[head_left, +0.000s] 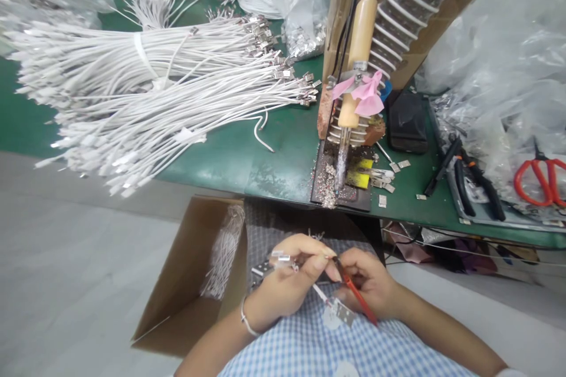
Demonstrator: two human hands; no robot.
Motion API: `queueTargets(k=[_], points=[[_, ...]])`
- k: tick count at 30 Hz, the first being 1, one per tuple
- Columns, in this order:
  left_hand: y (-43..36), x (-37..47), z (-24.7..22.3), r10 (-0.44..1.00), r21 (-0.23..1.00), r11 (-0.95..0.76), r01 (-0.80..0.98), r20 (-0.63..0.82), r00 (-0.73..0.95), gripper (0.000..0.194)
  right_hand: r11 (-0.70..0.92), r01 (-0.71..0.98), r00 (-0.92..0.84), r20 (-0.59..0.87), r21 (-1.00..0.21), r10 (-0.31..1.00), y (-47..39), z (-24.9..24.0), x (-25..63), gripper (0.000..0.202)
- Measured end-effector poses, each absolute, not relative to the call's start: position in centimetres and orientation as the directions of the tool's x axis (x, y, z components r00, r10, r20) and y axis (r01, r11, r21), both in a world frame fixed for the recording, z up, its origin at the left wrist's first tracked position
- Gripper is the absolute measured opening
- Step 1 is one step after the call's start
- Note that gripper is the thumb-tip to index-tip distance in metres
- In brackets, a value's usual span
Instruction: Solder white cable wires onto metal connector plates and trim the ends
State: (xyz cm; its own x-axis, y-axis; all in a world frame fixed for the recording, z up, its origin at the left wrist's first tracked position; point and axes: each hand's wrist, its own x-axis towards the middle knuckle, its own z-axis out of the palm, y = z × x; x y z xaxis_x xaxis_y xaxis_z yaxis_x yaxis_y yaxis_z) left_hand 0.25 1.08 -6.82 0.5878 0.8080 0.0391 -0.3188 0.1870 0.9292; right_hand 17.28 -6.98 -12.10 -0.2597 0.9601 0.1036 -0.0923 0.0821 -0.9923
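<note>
Over my lap, my left hand (289, 283) is closed in a pinch on a thin white wire (319, 293). A flat metal connector (342, 311) hangs at the lower end of that wire, and small metal pieces (281, 257) show by the left fingers. My right hand (374, 283) is closed around a slim red-handled tool (359, 297) with a dark tip, its exact kind unclear. The tool's tip meets the left fingertips, which hide the spot being worked on.
Bundled white cables (177, 94) lie on the green table (221, 159). A wooden-handled soldering iron (363, 35) stands tip down beside a spring-ribbed hose (411, 6). Black-handled pliers (481, 185) and red scissors (537, 179) lie right. An open cardboard box (172, 283) holds wires.
</note>
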Motion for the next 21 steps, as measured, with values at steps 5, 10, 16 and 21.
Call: queueTargets(k=[5, 10, 16, 21], points=[[1.0, 0.1, -6.6, 0.800, 0.937, 0.254, -0.239, -0.064, 0.597, 0.016, 0.227, 0.129, -0.221, 0.195, -0.965, 0.955, -6.0, -11.3, 18.6, 0.017], [0.9, 0.1, -6.6, 0.788, 0.929, 0.277, -0.246, -0.074, 0.611, 0.017, 0.486, 0.409, -0.227, 0.430, -0.772, 0.874, -4.6, -10.2, 20.2, 0.013], [1.0, -0.2, -6.4, 0.743, 0.913, 0.350, -0.212, -0.133, 0.656, 0.020, 0.506, 0.404, -0.330, 0.394, -0.762, 0.858, -4.3, -9.9, 21.3, 0.006], [1.0, -0.3, -6.5, 0.718, 0.900, 0.398, -0.177, -0.186, 0.671, 0.025, 0.524, 0.389, -0.369, 0.393, -0.758, 0.842, -4.1, -9.7, 21.8, 0.005]])
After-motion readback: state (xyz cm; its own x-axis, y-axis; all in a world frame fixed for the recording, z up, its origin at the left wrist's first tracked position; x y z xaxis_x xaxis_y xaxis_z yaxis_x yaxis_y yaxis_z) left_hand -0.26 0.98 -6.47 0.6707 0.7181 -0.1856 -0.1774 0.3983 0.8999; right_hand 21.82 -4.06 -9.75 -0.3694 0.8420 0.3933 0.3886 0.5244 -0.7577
